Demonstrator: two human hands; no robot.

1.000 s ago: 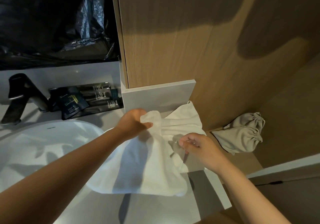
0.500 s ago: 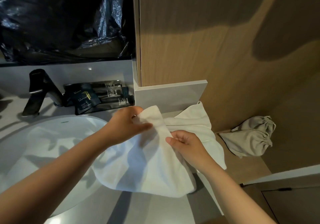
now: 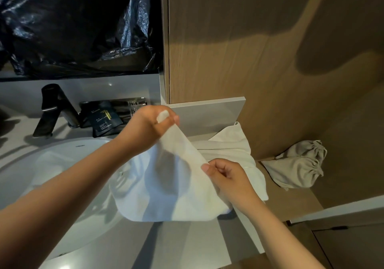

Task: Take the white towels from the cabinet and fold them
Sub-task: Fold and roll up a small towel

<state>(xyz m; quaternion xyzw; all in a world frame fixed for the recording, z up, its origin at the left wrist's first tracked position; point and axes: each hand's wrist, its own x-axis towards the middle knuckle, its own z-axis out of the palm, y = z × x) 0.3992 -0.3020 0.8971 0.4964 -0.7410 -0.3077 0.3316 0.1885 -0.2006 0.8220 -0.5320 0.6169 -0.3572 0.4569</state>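
Note:
A white towel hangs in the middle of the view over the grey counter and the basin's right edge. My left hand pinches its upper corner and holds it raised. My right hand grips the towel's right edge lower down. Behind it, more white towel lies bunched on the counter against the wooden cabinet side; I cannot tell whether it is the same piece.
A white basin sits at left with a black tap behind it. Dark toiletry packets lie on a tray by the wall. Two beige drawstring bags rest on a wooden shelf at right. Black plastic sheeting covers the wall above.
My left hand has lifted the towel corner higher and further back. My right hand has slid along the towel's right edge and the cloth now hangs stretched between both hands.

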